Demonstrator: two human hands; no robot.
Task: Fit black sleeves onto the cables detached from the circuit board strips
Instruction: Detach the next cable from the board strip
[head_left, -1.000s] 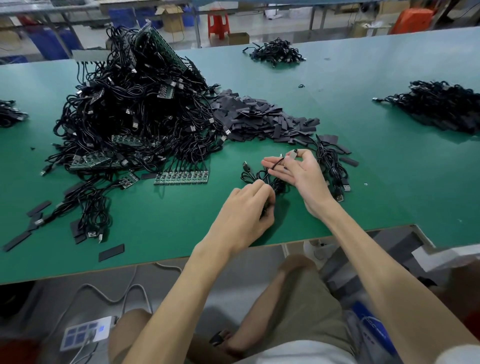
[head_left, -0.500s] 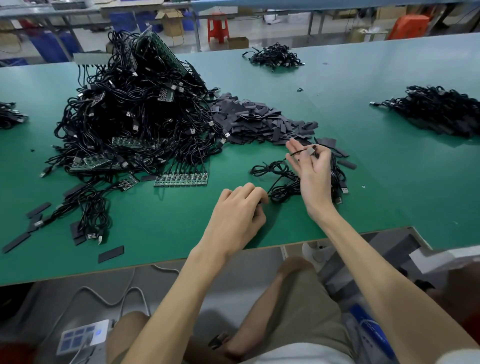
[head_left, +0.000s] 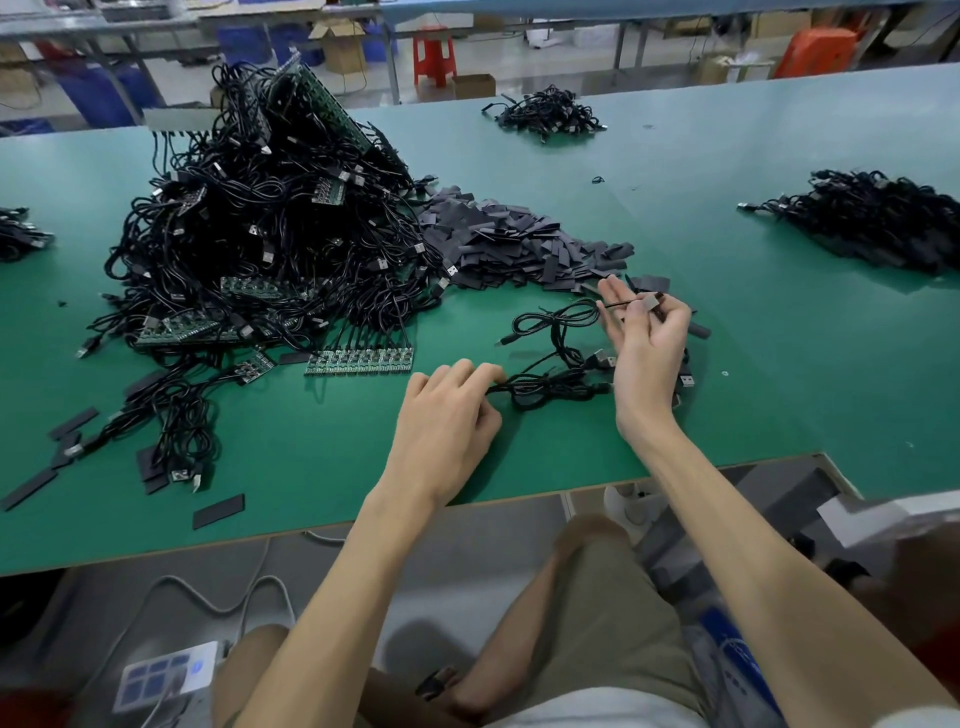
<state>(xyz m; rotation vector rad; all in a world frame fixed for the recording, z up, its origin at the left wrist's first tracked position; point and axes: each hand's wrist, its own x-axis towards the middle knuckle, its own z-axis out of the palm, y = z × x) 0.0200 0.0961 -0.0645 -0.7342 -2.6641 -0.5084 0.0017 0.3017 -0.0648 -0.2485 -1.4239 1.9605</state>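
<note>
My right hand (head_left: 647, 343) is raised above the green table (head_left: 779, 338) and pinches the small board end of a black cable (head_left: 556, 317), whose loops trail down to the left. My left hand (head_left: 447, 421) lies knuckles up on the table, fingers curled, its fingertips at a bundle of loose black cables (head_left: 545, 387). A heap of flat black sleeves (head_left: 514, 244) lies just beyond my right hand. One circuit board strip (head_left: 358, 361) with cables attached sits left of my left hand.
A tall pile of cables and board strips (head_left: 260, 234) fills the left of the table. Smaller cable piles lie at the far middle (head_left: 550, 117) and far right (head_left: 878, 218). Loose sleeves (head_left: 218, 511) are scattered near the front edge. A stool and boxes stand behind.
My right hand has lifted the cable end up and to the right, drawing the cable out of the bundle. My left hand has slid left and stayed low on the table.
</note>
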